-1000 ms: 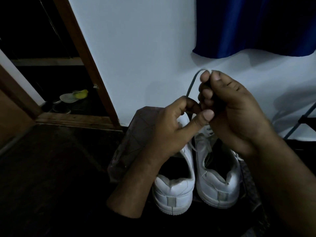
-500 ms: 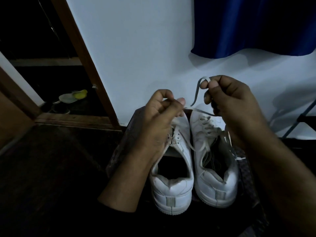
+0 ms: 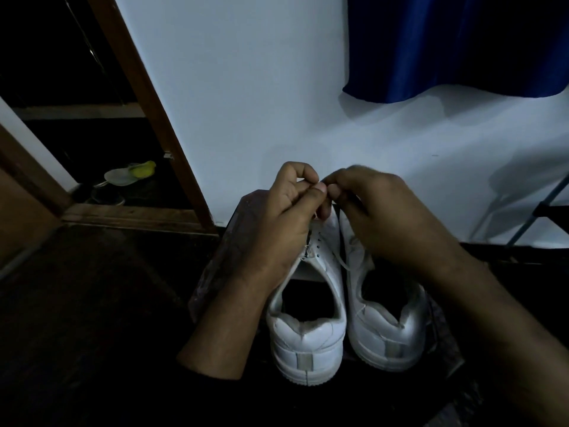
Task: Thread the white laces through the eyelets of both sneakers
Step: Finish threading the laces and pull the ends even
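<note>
Lace point(image 3: 345, 261) end pinched between left hand point(image 3: 281, 229) and right hand point(image 3: 389, 224) over the left sneaker point(image 3: 308, 337) — likely best kept taut, tip fed straight into the next eyelet — right sneaker point(image 3: 389, 331) touching beside it.

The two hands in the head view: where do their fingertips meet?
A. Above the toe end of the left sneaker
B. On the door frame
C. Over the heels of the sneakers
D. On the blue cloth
A: the left hand and right hand pinch together above the front of the left sneaker.

Pale wall point(image 3: 246, 87) (dim) — dark floor point(image 3: 77, 318)
</note>
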Demonstrator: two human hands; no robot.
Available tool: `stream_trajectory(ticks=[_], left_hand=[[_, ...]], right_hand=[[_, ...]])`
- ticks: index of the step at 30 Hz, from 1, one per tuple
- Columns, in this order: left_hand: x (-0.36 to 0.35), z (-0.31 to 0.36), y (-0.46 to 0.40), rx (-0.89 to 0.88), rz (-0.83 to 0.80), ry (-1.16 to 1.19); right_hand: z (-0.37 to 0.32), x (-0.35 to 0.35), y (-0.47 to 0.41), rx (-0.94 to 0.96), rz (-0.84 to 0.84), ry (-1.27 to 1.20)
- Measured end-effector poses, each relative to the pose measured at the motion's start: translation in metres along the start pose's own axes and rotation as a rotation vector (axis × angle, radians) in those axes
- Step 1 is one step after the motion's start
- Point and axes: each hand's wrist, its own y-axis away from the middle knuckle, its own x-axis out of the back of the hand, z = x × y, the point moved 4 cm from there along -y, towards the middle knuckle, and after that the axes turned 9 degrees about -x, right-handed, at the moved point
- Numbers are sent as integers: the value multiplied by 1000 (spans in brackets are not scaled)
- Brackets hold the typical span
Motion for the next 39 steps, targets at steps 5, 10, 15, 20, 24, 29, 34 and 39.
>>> stream_trajectory(ticks=[5,10,15,20,24,29,34,39], left_hand=[[14,1,1,-30,-31,-106],[31,-4,6,-5,-73,-312],[44,-13,18,92,-259,-649],[48,-7,27,187,-407,-630],[49,-3,31,153,-496,-681],[52,-2,26,83,-280,-789],[56,-4,25,132,-195,-736],[55,-11,26,195,-156,-543]], right_hand=[[-5,0,0,-6,4,-203],[0,4,-5,-5,101,-118],[2,-4,-3,-101,0,76],[-2,-14,2,-143,-64,203],[-2,-19,-2,-145,-60,238],[0,-32,-3,-92,-122,280],[-1,-36,-2,-104,-151,318],[-1,-45,-2,-149,-133,284]])
